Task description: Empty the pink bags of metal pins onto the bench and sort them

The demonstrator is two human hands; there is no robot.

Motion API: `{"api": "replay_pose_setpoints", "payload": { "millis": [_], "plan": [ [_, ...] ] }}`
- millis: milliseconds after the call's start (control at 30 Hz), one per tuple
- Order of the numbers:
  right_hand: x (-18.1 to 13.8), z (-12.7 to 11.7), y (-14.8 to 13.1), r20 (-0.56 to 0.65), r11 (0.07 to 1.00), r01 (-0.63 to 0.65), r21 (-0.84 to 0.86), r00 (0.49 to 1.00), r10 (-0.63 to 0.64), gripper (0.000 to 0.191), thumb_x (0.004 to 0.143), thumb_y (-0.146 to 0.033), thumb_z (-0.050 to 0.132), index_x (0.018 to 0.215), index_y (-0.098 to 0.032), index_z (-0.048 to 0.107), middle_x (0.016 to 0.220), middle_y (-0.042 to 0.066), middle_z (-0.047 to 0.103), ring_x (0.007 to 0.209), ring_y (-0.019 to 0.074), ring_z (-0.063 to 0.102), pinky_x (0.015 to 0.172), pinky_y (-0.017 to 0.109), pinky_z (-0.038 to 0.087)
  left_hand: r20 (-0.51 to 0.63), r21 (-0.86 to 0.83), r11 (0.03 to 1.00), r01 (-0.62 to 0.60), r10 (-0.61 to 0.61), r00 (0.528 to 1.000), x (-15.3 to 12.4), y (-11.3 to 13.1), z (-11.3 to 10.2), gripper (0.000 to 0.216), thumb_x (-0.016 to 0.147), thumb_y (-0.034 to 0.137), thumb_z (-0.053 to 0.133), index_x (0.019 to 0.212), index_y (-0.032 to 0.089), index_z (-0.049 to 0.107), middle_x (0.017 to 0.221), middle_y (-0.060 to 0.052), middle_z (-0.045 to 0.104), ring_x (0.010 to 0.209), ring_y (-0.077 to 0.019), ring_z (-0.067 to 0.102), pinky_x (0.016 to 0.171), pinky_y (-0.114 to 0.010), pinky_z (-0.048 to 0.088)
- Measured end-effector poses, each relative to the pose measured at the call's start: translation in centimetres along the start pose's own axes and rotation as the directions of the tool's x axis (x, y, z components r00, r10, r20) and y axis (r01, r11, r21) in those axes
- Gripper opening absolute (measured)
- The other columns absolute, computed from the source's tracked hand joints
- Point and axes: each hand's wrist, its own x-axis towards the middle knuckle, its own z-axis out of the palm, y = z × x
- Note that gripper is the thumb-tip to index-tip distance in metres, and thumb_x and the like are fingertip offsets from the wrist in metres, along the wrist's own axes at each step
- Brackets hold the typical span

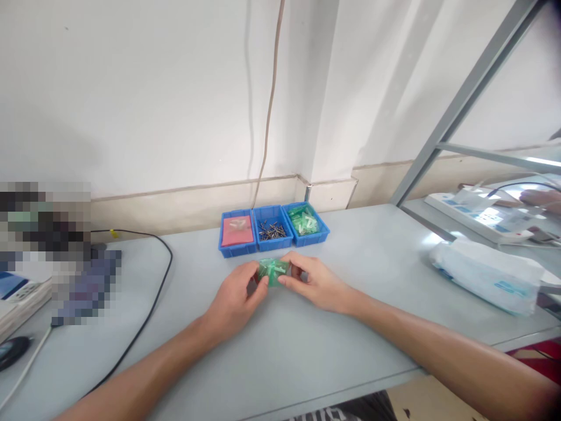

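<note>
Between both hands is a small green translucent plastic bag with pale pieces inside. My left hand pinches its left edge between thumb and fingers. The right edge is gripped the same way by my right hand. Just beyond the hands stand three blue bins side by side. The left bin holds a red-pink sheet or packet with a small clear item on top. Dark metal screw-like pieces fill the middle bin. More green bags lie in the right bin.
A black cable runs across the grey table on the left. A white soft plastic pack lies at the right, near a metal frame. Behind the frame, another person's hand shows beside a white power strip.
</note>
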Motion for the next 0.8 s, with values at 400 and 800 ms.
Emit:
{"api": "replay_pose_setpoints", "payload": {
  "millis": [400,800],
  "plan": [
    [-0.2,0.6,0.9,-0.158,0.986,0.060,0.155,0.987,-0.035,0.018,0.104,-0.032,0.064,0.108,-0.027,0.047,0.085,-0.004,0.051,0.069,0.0142,0.050,0.064,0.028,0.042,0.060,-0.039,0.999,-0.004,0.006,0.998,-0.1,0.2,-0.2,0.030,0.110,0.043,0.046,0.092,0.021,0.058,0.086,-0.001,0.062,0.076,-0.0180,0.054,0.068,-0.029,0.041],
    [-0.1,-0.1,-0.7,-0.104,0.998,0.061,0.027,0.993,-0.058,0.017,0.105,-0.026,0.058,0.118,-0.024,0.068,0.103,0.004,0.070,0.079,0.0160,0.059,0.064,0.027,0.042,0.007,-0.064,0.995,0.077,-0.077,0.997,0.2,-0.3,0.0,0.037,0.111,0.047,0.045,0.086,0.022,0.058,0.084,0.000,0.066,0.079,-0.0188,0.059,0.074,-0.030,0.043]
  ]
}}
